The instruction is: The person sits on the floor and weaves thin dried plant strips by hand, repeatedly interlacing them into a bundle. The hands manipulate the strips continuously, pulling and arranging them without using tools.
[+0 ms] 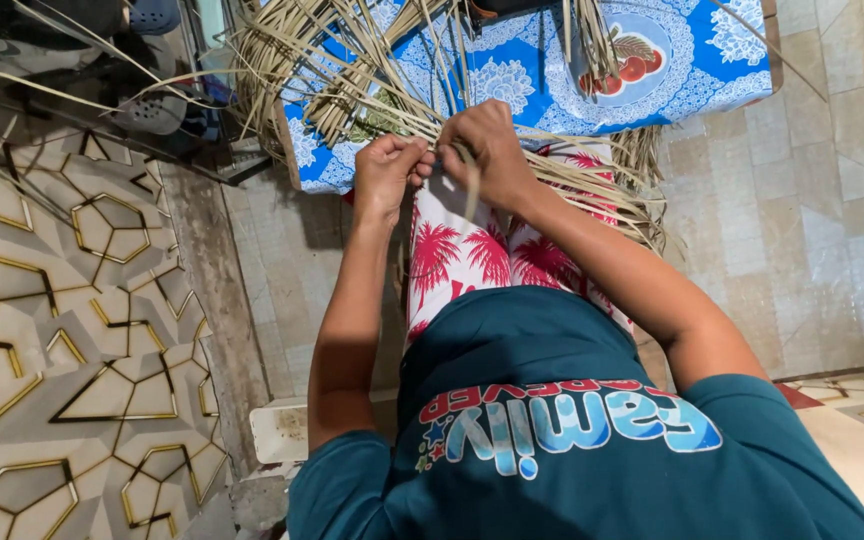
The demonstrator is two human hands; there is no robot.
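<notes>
Tiled floor; hands on palm strips

Pale dried palm strips, half-woven, splayed across blue cloth-covered table

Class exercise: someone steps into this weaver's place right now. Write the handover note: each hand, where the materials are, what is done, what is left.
Left hand: closed in a fist, pinching pale dried palm-leaf strips at the near edge of the weave.
Right hand: closed on one strip beside it, the two hands touching.
Materials: the strips lie part-woven on the blue floral tablecloth, loose ends fanning outwards and hanging over the table edge onto the red palm-print trousers.
Done: a woven section under the hands.
Left: many loose strips unwoven.
</notes>
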